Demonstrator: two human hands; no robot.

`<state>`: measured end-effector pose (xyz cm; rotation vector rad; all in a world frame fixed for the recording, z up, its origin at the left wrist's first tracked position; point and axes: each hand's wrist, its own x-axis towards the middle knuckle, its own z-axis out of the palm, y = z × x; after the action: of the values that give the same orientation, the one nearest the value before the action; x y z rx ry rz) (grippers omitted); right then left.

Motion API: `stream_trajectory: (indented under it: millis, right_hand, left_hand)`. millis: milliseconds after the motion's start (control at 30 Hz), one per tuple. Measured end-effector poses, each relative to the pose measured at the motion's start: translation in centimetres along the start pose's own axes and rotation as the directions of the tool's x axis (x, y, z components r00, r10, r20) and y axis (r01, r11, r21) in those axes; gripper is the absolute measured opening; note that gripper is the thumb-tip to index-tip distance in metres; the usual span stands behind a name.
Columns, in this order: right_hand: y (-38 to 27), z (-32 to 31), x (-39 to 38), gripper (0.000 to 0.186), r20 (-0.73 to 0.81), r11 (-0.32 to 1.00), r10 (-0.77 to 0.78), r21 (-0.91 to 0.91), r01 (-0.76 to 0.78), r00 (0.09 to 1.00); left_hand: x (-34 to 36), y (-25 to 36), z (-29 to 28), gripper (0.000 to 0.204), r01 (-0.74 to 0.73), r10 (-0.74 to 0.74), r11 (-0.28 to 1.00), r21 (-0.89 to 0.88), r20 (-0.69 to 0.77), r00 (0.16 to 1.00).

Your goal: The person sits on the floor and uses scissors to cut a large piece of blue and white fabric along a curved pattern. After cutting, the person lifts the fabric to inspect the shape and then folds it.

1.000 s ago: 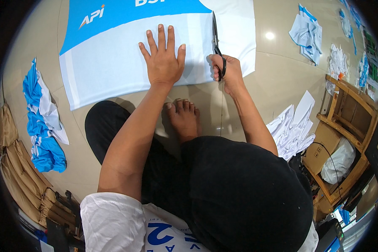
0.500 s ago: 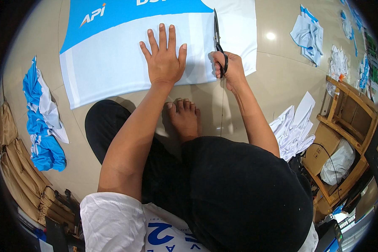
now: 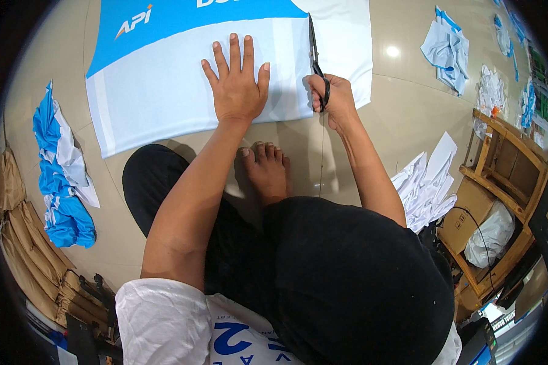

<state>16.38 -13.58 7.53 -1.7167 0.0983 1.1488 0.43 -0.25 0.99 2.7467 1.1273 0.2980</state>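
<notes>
A printed fabric panel (image 3: 164, 91), pale blue-white with a bright blue upper part, lies spread on the tiled floor. My left hand (image 3: 240, 91) rests flat on its pale part, fingers spread. To its right, my right hand (image 3: 335, 100) grips black-handled scissors (image 3: 315, 55) at the handles, the blades pointing away from me along the right edge of the printed part. The blades look closed or nearly so. Plain white cloth (image 3: 344, 48) extends to the right of the blades.
Crumpled blue and white cloth (image 3: 67, 176) lies at the left. White scraps (image 3: 423, 188) are piled at the right, near a wooden frame (image 3: 499, 194) with a cardboard box (image 3: 466, 210). Another folded cloth piece (image 3: 447, 52) is farther off. My bare foot (image 3: 266, 167) stands just below the panel.
Almost nothing differs. Both hands and the scissors keep practically the same place over the fabric, with only a very slight shift.
</notes>
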Motion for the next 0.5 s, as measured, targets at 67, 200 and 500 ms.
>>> stream_trajectory:
  millis: [67, 200, 500]
  right_hand:
    - [0.1, -0.1, 0.1, 0.020, -0.004, 1.000, 0.000, -0.009, 0.000, 1.000]
    - [0.0, -0.1, 0.1, 0.022, 0.001, 1.000, 0.001, -0.021, -0.001, 1.000]
    - [-2.8, -4.1, 0.5, 0.030, 0.128, 0.989, 0.050, -0.145, -0.031, 0.991]
  left_hand:
    - [0.0, 0.0, 0.0, 0.068, -0.003, 0.003, 1.000, -0.004, -0.005, 1.000]
    - [0.1, 0.0, 0.0, 0.068, -0.002, 0.002, 1.000, 0.002, 0.004, 1.000]
    - [0.2, 0.2, -0.9, 0.069, 0.014, -0.013, 1.000, -0.009, 0.040, 0.999]
